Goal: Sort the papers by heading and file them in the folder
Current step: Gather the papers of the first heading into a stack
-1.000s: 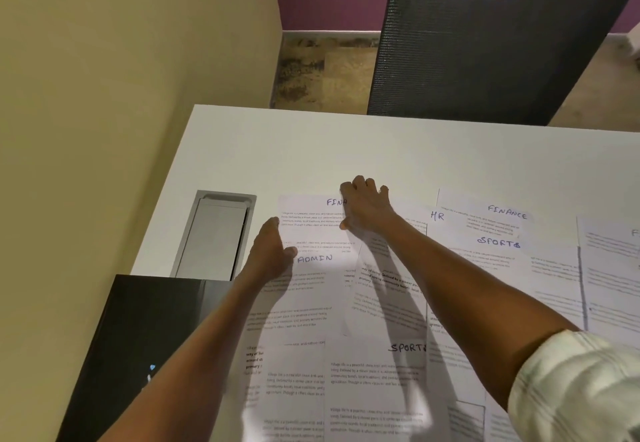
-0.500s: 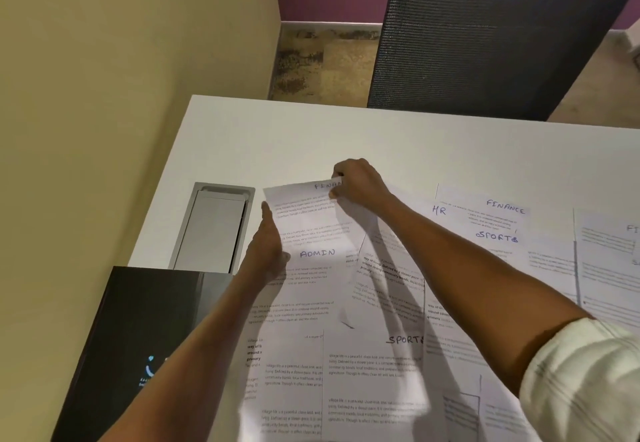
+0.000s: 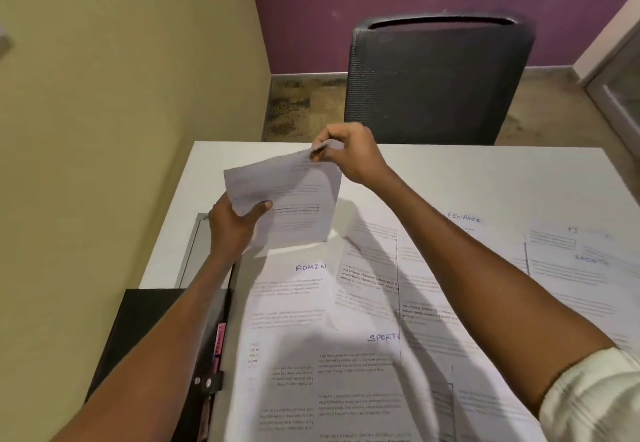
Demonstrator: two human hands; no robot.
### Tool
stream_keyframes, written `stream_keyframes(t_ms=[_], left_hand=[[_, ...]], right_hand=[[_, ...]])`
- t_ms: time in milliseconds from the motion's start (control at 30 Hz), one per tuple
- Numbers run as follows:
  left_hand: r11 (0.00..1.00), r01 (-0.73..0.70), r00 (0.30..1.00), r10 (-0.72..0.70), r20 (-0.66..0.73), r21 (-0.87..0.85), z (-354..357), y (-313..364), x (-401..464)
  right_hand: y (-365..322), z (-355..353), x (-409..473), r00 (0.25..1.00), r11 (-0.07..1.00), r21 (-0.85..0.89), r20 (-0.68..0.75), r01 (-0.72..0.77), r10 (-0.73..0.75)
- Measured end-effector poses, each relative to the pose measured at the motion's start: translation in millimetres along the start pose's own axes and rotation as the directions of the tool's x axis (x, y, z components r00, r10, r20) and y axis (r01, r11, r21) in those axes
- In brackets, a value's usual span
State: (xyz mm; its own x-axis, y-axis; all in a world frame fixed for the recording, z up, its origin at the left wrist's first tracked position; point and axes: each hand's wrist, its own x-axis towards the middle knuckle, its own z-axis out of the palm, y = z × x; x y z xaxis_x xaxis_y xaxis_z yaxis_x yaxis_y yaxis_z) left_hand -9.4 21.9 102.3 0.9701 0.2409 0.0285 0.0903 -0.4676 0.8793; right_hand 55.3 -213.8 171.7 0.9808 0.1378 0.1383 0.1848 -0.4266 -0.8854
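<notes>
Both hands pinch one sheet point(image 3: 287, 199) above the counter point(image 3: 450, 178); the folder point(image 3: 145, 337) lies under the left hand point(image 3: 235, 223), well below the right hand point(image 3: 349, 154).

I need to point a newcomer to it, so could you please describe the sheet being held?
On the white table before the dark mesh chair, find the white printed sheet raised near the far left. Unlike the flat papers, the left hand and right hand hold it.
</notes>
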Motion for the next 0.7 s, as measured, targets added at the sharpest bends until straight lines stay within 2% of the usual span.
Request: stream_keyframes(t_ms=[133, 267, 367, 500, 567, 700], left_hand=[[0.998, -0.053, 0.998, 0.054, 0.04, -0.035, -9.9, 39.8, -9.2], [0.998, -0.053, 0.987, 0.056, 0.152, -0.024, -10.4, 62.6, -37.5], [0.998, -0.057, 0.977, 0.064, 0.205, -0.037, -7.8, 73.2, -61.0], [0.994, 0.006, 0.957, 0.025, 0.289, -0.105, -1.3, 83.5, -90.2], [0.994, 0.035, 0.943, 0.001, 0.333, -0.103, 4.5, 84.8, -100.5], [0.993, 0.073, 0.936, -0.036, 0.351, -0.093, 18.8, 87.0, -122.2]], right_hand=[[-38.4, -37.6, -15.9, 0.995, 0.999, 0.022, -0.089, -0.034, 0.036], [-39.4, -69.9, -49.3, 0.965, 0.972, 0.123, -0.145, -0.203, 0.22], [-19.1, -75.4, -92.6, 0.921, 0.92, 0.146, -0.095, -0.363, 0.378], [14.6, -66.3, -157.6, 0.849, 0.832, 0.167, 0.107, -0.529, 0.518], [27.0, -62.3, -185.1, 0.848, 0.829, 0.185, 0.178, -0.527, 0.5], [38.6, -56.5, -230.8, 0.86, 0.809, 0.294, 0.142, -0.509, 0.489]])
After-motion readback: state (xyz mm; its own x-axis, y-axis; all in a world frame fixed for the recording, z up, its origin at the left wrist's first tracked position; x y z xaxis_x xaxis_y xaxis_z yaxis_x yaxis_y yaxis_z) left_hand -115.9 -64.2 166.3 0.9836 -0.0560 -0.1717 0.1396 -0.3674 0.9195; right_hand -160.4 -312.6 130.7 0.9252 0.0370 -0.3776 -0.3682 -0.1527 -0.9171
